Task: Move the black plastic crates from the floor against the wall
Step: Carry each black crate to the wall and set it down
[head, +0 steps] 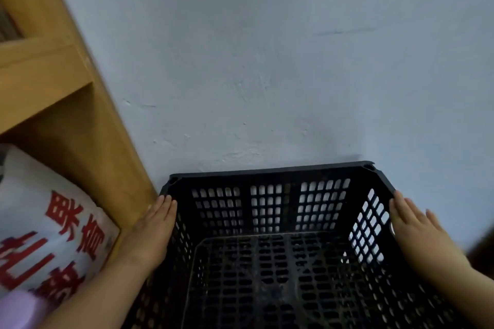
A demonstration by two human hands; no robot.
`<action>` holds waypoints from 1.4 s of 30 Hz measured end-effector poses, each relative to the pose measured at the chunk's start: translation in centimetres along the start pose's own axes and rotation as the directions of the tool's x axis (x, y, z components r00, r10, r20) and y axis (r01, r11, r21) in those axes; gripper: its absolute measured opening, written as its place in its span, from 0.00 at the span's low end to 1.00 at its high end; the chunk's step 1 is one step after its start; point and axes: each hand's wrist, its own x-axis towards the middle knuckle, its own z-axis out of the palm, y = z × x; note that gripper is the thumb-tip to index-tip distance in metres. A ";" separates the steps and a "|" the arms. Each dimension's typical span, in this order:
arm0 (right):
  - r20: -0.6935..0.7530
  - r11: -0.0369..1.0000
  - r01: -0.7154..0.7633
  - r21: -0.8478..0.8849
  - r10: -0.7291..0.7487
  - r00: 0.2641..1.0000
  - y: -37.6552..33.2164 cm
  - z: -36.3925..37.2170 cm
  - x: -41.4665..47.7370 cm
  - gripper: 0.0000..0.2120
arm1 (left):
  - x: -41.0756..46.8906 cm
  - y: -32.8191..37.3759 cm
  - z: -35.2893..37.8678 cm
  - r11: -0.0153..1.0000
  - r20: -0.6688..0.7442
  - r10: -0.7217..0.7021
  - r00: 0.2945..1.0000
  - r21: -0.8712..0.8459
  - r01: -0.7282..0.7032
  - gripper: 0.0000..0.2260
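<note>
A black plastic crate (270,170) with lattice walls and an empty lattice bottom fills the lower middle of the view. Its far rim lies close to the pale blue wall (267,61); whether it touches I cannot tell. My left hand (152,229) lies flat against the outside of the crate's left wall, fingers stretched toward the far corner. My right hand (417,229) presses flat on the outside of the right wall in the same way. The crate is held between both palms. Its near end is cut off by the frame's bottom edge.
A wooden shelf unit (53,74) stands against the wall just left of the crate. A white sack with red characters (53,221) sits in its lower bay, beside my left forearm. Something lilac (18,310) shows at the bottom left corner.
</note>
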 end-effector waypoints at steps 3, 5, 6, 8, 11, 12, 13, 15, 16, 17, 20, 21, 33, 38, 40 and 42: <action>0.016 0.998 -0.045 -0.054 0.045 0.999 -0.4 0.8 0.5 0.31 | 1.4 0.4 -0.1 0.999 -0.008 0.043 0.999 -0.027 -0.044 0.39; 0.068 0.996 -0.071 -0.052 0.074 0.995 -0.5 0.4 0.9 0.31 | 1.9 0.2 -0.3 0.998 -0.004 0.049 0.999 -0.037 -0.049 0.39; 0.073 0.996 -0.078 -0.036 0.080 0.994 -0.5 0.3 1.1 0.31 | 1.8 0.2 -0.5 0.998 0.009 0.050 0.999 -0.033 -0.049 0.39; 0.072 0.996 -0.078 -0.036 0.080 0.994 -0.4 0.3 1.2 0.32 | 1.4 0.4 -0.8 0.999 0.016 0.047 0.999 -0.008 -0.046 0.40; 0.074 0.995 -0.089 -0.053 0.093 0.993 -0.3 0.4 0.5 0.33 | 0.7 0.9 -1.0 1.000 -0.018 0.026 0.999 -0.008 -0.026 0.41; 0.065 0.995 -0.089 -0.043 0.092 0.994 -0.3 0.4 0.3 0.32 | 0.6 0.9 -0.9 1.000 -0.021 0.026 0.999 -0.011 -0.026 0.42; 0.061 0.996 -0.088 -0.025 0.089 0.994 -0.3 0.3 0.2 0.32 | 0.5 0.9 -0.9 0.999 -0.019 0.029 0.999 -0.024 -0.030 0.42; 0.058 0.996 -0.087 0.020 0.086 0.995 -0.3 0.4 0.2 0.32 | 0.5 0.8 -0.9 0.998 -0.012 0.032 0.999 -0.057 -0.033 0.42; 0.053 0.996 -0.089 0.033 0.087 0.995 -0.3 0.4 0.3 0.32 | 0.6 0.7 -0.9 0.997 -0.013 0.031 0.999 -0.069 -0.031 0.42; 0.050 0.995 -0.092 0.042 0.089 0.995 -0.4 0.3 0.4 0.32 | 0.6 0.7 -0.9 0.997 -0.011 0.030 1.000 -0.073 -0.030 0.41; 0.032 0.994 -0.093 0.052 0.091 0.995 -0.4 0.3 0.0 0.33 | 0.2 0.5 -0.8 0.996 -0.018 0.027 0.999 -0.081 -0.028 0.40; 0.025 0.994 -0.095 0.053 0.093 0.995 -0.3 0.3 -0.2 0.33 | 0.1 0.5 -0.7 0.996 -0.021 0.026 0.999 -0.084 -0.027 0.40; 0.054 0.993 -0.080 0.084 0.076 0.996 -0.8 -0.8 1.3 0.30 | 2.0 -0.5 -0.3 0.995 0.044 0.019 0.999 -0.099 -0.015 0.40; 0.009 0.993 -0.101 0.054 0.101 0.995 -0.9 0.5 0.3 0.31 | 2.3 -0.3 -0.6 0.993 0.052 0.031 0.998 -0.112 -0.025 0.41; -0.004 0.992 -0.118 0.040 0.119 0.993 -0.7 1.1 -0.3 0.31 | 2.2 -0.1 -0.3 0.993 0.038 0.040 0.998 -0.113 -0.036 0.40; 0.007 0.991 -0.120 0.053 0.119 0.993 -0.8 1.1 -0.5 0.31 | 1.9 0.0 -0.2 0.993 0.031 0.042 0.999 -0.112 -0.039 0.40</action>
